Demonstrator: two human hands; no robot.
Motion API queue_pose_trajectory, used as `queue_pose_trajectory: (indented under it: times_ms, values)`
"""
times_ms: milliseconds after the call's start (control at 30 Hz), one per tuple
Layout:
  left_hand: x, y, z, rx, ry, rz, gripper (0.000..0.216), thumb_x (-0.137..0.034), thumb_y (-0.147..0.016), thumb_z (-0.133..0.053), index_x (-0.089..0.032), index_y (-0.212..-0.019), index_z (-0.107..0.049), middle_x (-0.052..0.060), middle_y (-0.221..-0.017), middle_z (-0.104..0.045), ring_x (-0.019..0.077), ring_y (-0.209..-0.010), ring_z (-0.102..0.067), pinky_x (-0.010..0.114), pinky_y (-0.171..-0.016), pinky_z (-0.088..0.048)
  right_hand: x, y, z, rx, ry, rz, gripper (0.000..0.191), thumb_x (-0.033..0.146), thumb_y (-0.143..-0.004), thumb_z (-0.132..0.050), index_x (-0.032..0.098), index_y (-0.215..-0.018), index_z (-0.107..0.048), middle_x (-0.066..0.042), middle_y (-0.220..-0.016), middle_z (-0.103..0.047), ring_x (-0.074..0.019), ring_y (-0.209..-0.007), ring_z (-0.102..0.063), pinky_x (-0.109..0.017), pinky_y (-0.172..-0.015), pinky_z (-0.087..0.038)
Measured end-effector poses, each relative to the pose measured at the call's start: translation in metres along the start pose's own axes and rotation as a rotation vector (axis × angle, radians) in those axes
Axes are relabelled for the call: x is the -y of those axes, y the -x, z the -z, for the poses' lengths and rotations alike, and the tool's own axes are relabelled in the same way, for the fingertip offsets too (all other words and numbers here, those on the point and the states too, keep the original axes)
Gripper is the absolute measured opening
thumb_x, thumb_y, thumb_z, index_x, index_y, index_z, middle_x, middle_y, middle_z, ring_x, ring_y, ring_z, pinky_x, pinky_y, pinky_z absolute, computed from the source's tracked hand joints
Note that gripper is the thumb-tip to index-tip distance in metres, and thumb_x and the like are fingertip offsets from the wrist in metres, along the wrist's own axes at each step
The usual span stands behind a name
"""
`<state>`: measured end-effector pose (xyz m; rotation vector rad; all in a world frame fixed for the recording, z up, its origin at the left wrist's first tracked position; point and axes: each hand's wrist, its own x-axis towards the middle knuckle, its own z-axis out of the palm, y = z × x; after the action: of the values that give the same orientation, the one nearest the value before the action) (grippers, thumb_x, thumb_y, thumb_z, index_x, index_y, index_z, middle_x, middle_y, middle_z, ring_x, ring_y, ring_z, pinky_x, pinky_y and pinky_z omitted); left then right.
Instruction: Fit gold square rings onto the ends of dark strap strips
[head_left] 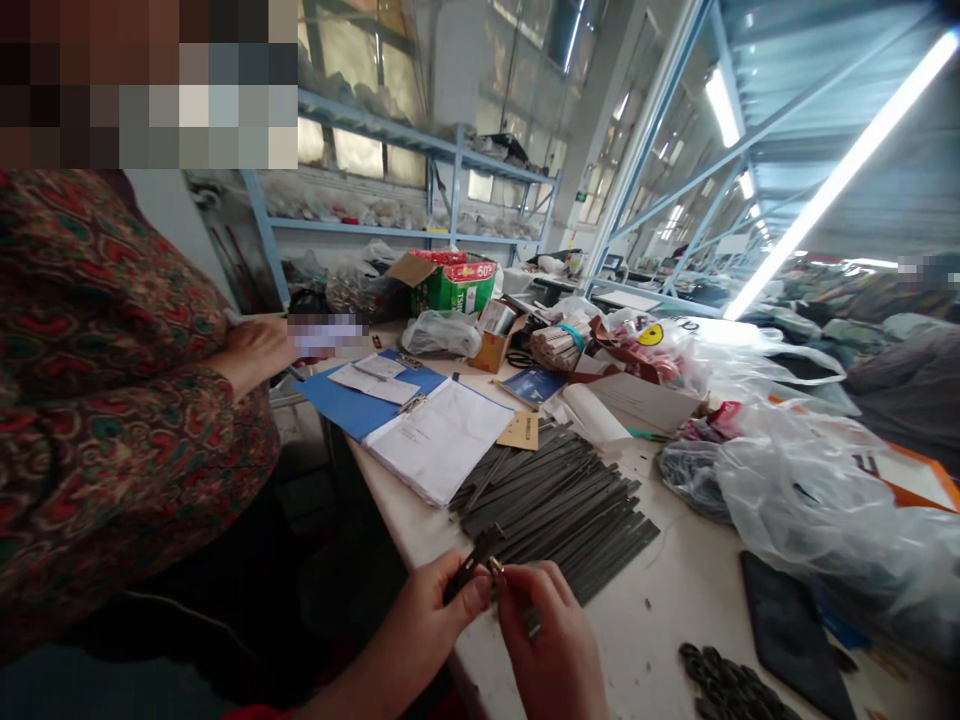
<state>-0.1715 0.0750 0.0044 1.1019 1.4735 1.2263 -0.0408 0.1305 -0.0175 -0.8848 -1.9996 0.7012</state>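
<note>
My left hand is closed around a dark strap, whose end points up past the thumb. Holes seem to show near that end. Beside it, my right hand pinches a small gold-coloured metal piece close against the strap; its exact kind is too small to make out. Just beyond both hands, a spread pile of flat dark strips covers part of the table. Down at the right lies a heap of small dark loops.
A person in a patterned top stands at the left, near an open blue folder with white papers. Clear plastic bags and a dark flat tablet-like object lie right. Behind stands a green-red box.
</note>
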Motion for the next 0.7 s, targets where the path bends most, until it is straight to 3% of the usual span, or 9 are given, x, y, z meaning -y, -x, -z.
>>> queue_pose_trajectory:
  times_ms: [133,300,400,500,567,700]
  values:
    - [0.01,-0.001,0.002,-0.004,0.052,-0.018,0.036,-0.048,-0.079,-0.052,-0.013,-0.082,-0.055,0.002,-0.078,-0.057,0.0171,-0.078,-0.05,0.025,-0.069,-0.04,-0.008,0.001,-0.005,-0.005,0.335,0.267,0.014,0.026,-0.083,-0.05,0.024,-0.089,-0.062,-0.005,-0.072,-0.061,-0.0196,-0.064,-0.059,-0.029,-0.057,-0.046]
    - [0.012,-0.001,0.004,-0.056,0.046,0.021,0.03,-0.043,-0.079,-0.05,-0.013,-0.077,-0.054,-0.002,-0.069,-0.05,0.0128,-0.068,-0.045,0.022,-0.064,-0.038,-0.001,0.005,-0.013,-0.021,0.319,0.295,0.018,0.024,-0.086,-0.045,0.023,-0.093,-0.062,-0.008,-0.086,-0.063,-0.0196,-0.076,-0.062,-0.028,-0.064,-0.05]
    - [0.004,0.0,0.008,-0.058,0.026,0.054,0.025,-0.038,-0.077,-0.05,-0.014,-0.075,-0.055,-0.004,-0.064,-0.047,0.0116,-0.064,-0.043,0.022,-0.063,-0.037,0.009,0.003,-0.012,-0.004,0.053,0.149,0.014,0.022,-0.084,-0.047,0.022,-0.087,-0.061,-0.007,-0.089,-0.063,-0.0187,-0.08,-0.062,-0.029,-0.069,-0.051]
    - [-0.005,0.002,0.012,-0.024,0.01,0.091,0.022,-0.035,-0.075,-0.05,-0.013,-0.074,-0.055,-0.004,-0.063,-0.047,0.0121,-0.064,-0.044,0.022,-0.062,-0.036,0.015,0.0,-0.011,0.066,-0.304,-0.158,0.009,0.025,-0.08,-0.053,0.02,-0.086,-0.056,-0.003,-0.076,-0.063,-0.0157,-0.068,-0.061,-0.025,-0.061,-0.05]
    - [-0.007,0.005,0.014,-0.006,-0.009,0.095,0.022,-0.035,-0.075,-0.049,-0.013,-0.076,-0.054,-0.003,-0.065,-0.049,0.0124,-0.064,-0.045,0.022,-0.061,-0.036,0.016,-0.001,-0.011,0.109,-0.483,-0.328,0.016,0.028,-0.076,-0.058,0.019,-0.089,-0.054,0.0,-0.069,-0.061,-0.0144,-0.061,-0.059,-0.023,-0.056,-0.048]
    - [-0.008,0.011,0.017,-0.01,-0.102,0.052,0.023,-0.035,-0.076,-0.049,-0.013,-0.076,-0.054,-0.002,-0.068,-0.05,0.0136,-0.067,-0.046,0.022,-0.06,-0.036,0.019,0.0,-0.014,0.155,-0.581,-0.403,0.018,0.03,-0.073,-0.06,0.019,-0.086,-0.054,0.002,-0.064,-0.057,-0.0131,-0.058,-0.054,-0.022,-0.053,-0.045]
